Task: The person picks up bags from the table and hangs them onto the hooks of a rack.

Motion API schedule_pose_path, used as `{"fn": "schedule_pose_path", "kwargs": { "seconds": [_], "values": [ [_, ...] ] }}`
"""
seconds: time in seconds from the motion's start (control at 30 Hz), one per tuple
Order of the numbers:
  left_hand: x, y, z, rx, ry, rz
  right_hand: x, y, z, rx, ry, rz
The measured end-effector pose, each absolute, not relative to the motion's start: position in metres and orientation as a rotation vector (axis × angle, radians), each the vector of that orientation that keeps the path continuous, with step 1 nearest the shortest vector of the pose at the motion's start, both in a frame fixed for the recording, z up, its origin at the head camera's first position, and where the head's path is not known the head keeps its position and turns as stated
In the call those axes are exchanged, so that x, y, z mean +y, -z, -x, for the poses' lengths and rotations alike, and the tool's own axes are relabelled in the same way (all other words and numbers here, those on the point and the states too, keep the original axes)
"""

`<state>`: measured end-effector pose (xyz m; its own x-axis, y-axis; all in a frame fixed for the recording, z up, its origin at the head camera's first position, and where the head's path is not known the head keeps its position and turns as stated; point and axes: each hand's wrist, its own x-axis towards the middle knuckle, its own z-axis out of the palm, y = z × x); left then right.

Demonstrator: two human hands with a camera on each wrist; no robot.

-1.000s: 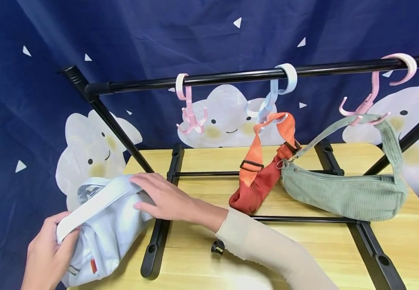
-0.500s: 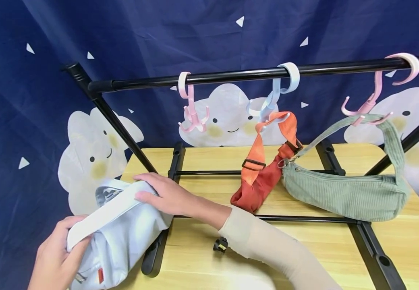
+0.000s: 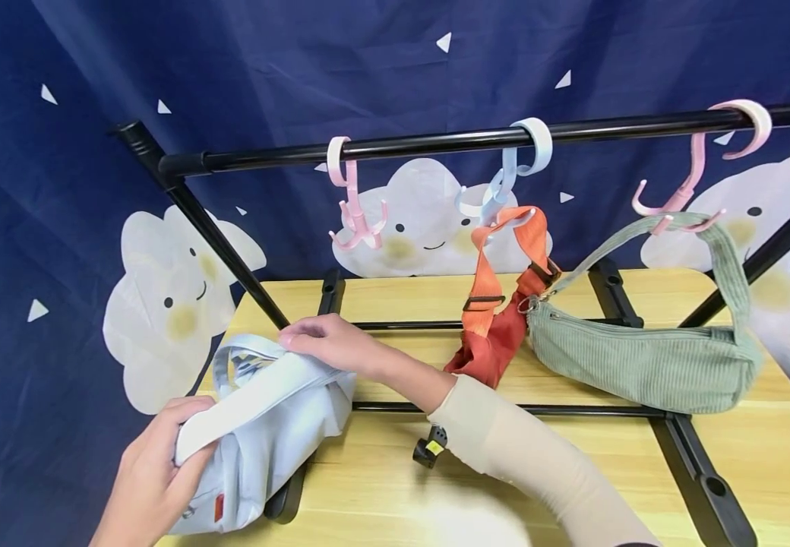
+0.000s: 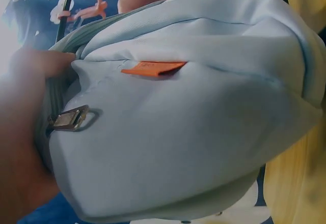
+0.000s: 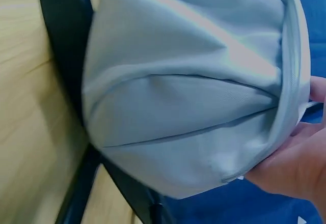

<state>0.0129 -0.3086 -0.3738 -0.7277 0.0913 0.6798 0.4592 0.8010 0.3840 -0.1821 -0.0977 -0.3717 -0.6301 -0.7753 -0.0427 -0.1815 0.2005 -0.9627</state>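
Observation:
A pale blue bag with a small red-orange tag and a metal zip pull is between both hands at the lower left of the head view. My left hand grips the near end of its wide strap, thumb on one side and fingers on the other. At the strap's far end my right hand pinches it between thumb and fingers. The right wrist view shows the bag's creased side close over a black rack foot.
A black rack bar carries a pink hook, a blue hook holding a red bag by its orange strap, and another pink hook with a green corduroy bag. The wooden tabletop lies below.
Both hands have carried the pale blue bag rightward, its right end now past the left rack foot. The right hand has risen slightly. The hanging bags stay on their hooks.

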Motion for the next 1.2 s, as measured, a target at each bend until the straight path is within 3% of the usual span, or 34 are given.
{"fn": "schedule_pose_path", "kwargs": {
  "seconds": [0.23, 0.6, 1.0, 1.2],
  "values": [
    [-0.290, 0.370, 0.003, -2.291, 0.684, 0.573, -0.087, 0.367, 0.191, 1.902, 1.367, 0.835],
    [-0.278, 0.370, 0.026, -2.398, 0.674, 0.487, -0.059, 0.365, 0.192, 2.220, 1.460, 0.944],
    [-0.267, 0.371, 0.051, -2.540, 0.855, 0.377, -0.024, 0.347, 0.196, 2.201, 1.823, 0.635],
    [-0.268, 0.375, 0.061, -2.592, 0.872, 0.438, -0.008, 0.338, 0.200, 2.183, 1.910, 0.605]
  ]
}}
